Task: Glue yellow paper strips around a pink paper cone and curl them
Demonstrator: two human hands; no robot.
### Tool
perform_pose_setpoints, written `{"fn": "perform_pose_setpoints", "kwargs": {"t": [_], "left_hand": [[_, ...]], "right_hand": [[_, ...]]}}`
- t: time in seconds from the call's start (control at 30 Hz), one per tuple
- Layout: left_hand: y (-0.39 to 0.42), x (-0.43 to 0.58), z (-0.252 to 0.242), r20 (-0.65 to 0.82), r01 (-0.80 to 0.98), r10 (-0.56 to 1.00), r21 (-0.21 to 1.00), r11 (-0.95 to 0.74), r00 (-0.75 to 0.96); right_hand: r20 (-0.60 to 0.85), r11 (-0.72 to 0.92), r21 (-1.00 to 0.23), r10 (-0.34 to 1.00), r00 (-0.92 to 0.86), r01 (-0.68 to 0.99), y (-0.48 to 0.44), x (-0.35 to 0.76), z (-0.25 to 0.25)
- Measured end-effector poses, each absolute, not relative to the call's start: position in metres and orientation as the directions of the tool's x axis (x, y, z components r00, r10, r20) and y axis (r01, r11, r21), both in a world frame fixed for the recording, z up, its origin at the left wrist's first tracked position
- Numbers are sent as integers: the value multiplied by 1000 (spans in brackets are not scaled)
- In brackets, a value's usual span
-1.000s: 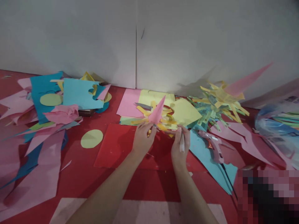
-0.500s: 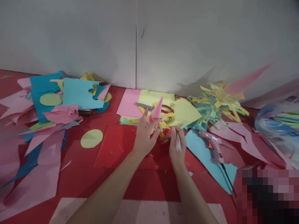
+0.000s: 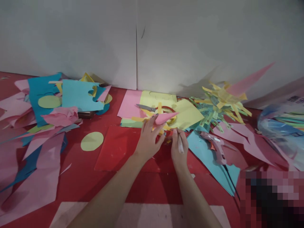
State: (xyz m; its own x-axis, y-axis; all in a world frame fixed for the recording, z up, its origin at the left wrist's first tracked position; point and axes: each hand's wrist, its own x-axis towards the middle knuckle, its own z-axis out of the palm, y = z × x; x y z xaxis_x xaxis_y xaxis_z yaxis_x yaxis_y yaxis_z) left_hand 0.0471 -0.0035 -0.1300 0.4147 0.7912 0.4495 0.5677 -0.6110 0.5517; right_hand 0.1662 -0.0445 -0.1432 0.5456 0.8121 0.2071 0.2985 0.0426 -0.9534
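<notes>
My left hand [image 3: 148, 141] grips a pink paper cone [image 3: 166, 117] fringed with yellow paper strips [image 3: 160, 107]. The cone lies tilted, its tip pointing right. Close beside it, my right hand [image 3: 178, 153] is closed around a white pen-like stick [image 3: 180, 146], whose front end is hidden by the fingers. That hand is near the strips at the cone's lower right; whether it touches them I cannot tell. Just behind the cone, red-handled scissors [image 3: 146, 108] rest on yellow paper [image 3: 188, 114]. Beneath both hands is a red sheet [image 3: 114, 152].
A pink glue gun [image 3: 217, 147] with a black cord lies on blue paper [image 3: 201, 152] at right. Behind it stands a fringed paper piece with a pink cone [image 3: 251, 79]. Paper scraps [image 3: 47, 164] cover the left. A plastic bag [image 3: 273, 126] sits far right, against the wall side.
The pink cone has tipped from upright to pointing right, and its strips have turned with it. My left fingers have shifted around it. The right hand keeps its hold on the white stick.
</notes>
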Motion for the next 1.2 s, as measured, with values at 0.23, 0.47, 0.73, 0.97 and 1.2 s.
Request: {"fn": "perform_pose_setpoints", "kwargs": {"t": [0.23,0.47,0.73,0.97,1.2], "left_hand": [[-5,46,-132,566,523,701,475,-707,434],[2,45,-141,514,534,824,640,-553,237],[9,42,-147,365,314,927,893,-322,-88],[11,40,-150,191,62,954,981,-182,-230],[12,38,-145,194,58,941,981,-185,-277]], "right_hand": [[199,99,-973,811,550,207,-43,165,-142],[164,104,-982,879,447,157,-43,162,-143],[177,123,-975,932,316,185,-44,162,-147],[193,96,-950,929,315,298,-47,161,-141],[185,80,-971,847,498,225,-43,162,-143]]}}
